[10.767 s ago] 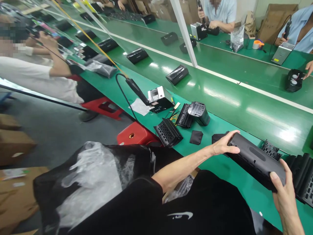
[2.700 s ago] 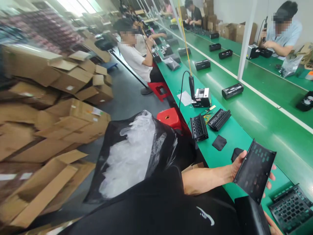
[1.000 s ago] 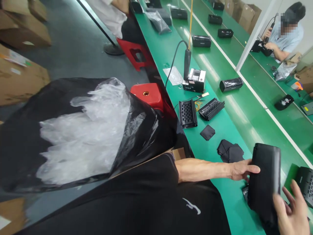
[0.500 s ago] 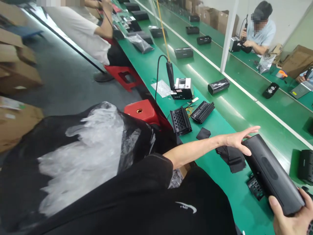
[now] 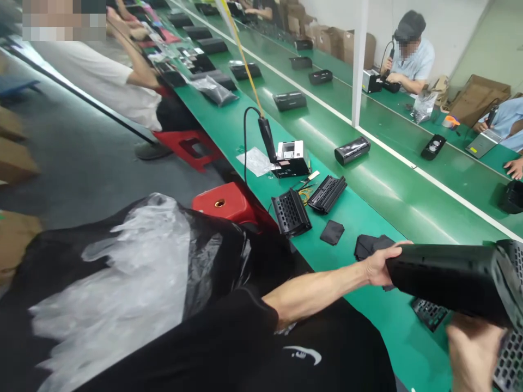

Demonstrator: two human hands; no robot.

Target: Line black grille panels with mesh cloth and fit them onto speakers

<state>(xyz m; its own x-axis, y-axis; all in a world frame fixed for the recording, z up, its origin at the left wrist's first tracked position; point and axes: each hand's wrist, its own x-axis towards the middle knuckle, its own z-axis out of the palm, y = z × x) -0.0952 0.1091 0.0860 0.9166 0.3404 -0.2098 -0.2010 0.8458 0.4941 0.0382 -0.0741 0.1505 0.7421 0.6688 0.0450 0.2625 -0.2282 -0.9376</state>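
Note:
A long black speaker housing (image 5: pixel 445 277) is held above the green bench at the right, lying nearly level. My left hand (image 5: pixel 382 265) is closed round its left end, thumb on top. Beneath the right part, my right hand (image 5: pixel 474 348) grips it from below; that hand is smeared and its fingertips are hidden behind the housing. Under my left hand lies a pile of black cloth-like pieces (image 5: pixel 368 245), and a single black piece (image 5: pixel 332 232) rests to the left of it. Perforated black grilles (image 5: pixel 430 314) show on the bench below the housing.
Two black slotted shells (image 5: pixel 291 212) stand left of the cloth pieces. Beyond them are a box-shaped device (image 5: pixel 291 159) and a hanging electric screwdriver (image 5: pixel 267 139). Glossy housings (image 5: pixel 352 151) sit on the green belt. A red stool (image 5: pixel 223 204) and clear plastic bags (image 5: pixel 134 283) are at my left.
The housing has turned from a steep slant to nearly level and rolled over. My left hand has closed on its end. My right hand has shifted underneath it.

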